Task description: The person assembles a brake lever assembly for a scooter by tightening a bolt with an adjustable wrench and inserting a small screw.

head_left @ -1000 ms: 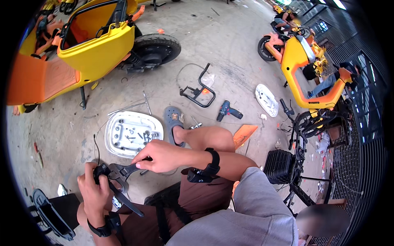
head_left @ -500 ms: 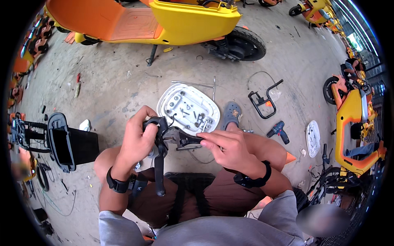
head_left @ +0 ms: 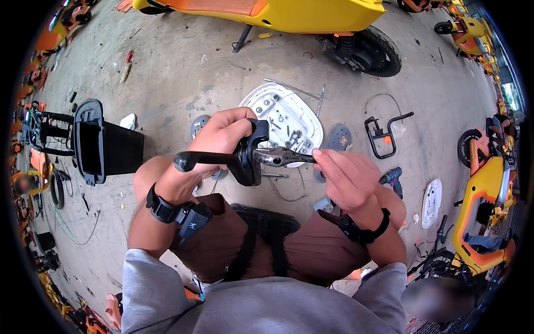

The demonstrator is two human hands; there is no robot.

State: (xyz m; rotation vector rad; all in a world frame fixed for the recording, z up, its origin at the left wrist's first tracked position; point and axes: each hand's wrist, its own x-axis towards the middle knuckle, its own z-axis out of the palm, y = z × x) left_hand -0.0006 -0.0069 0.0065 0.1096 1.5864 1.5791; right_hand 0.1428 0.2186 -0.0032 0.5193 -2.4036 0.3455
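My left hand [head_left: 219, 139] grips a black brake lever assembly [head_left: 233, 160], its lever pointing left and its clamp block at the right. My right hand [head_left: 347, 175] holds pliers [head_left: 283, 158] whose jaws meet the clamp block. Both hands hover above my knees, over the concrete floor. Just beyond them lies a white plastic cover [head_left: 283, 119], used as a tray, with screws and small parts in it.
A yellow and orange scooter [head_left: 289, 16] stands ahead. A black basket with a frame [head_left: 92, 142] lies at my left. At the right are a black metal bracket [head_left: 384, 131], a cordless drill [head_left: 392, 181], a white panel [head_left: 431, 203] and another scooter [head_left: 484, 206].
The view has swung left, so the scooter and tray now sit ahead. My hands have turned the lever assembly so the lever points left, and the pliers still work at its clamp.
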